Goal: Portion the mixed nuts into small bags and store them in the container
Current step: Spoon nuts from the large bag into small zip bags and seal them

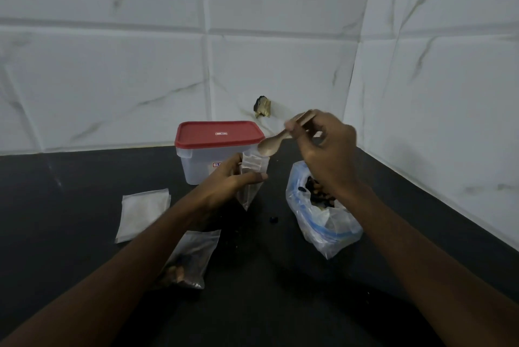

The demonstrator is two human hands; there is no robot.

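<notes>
My left hand grips a small clear bag, held upright with its mouth open above the dark counter. My right hand holds a wooden spoon by its handle, the bowl tilted just over the bag's mouth. A large plastic bag of mixed nuts lies open on the counter below my right wrist. Behind the small bag stands a clear container, its red lid closed. A filled small bag lies flat near my left forearm.
A stack of empty small bags lies at the left on the black counter. A loose dark nut and crumbs sit between the bags. White marble-look tiled walls meet in a corner at the right, with a chipped spot.
</notes>
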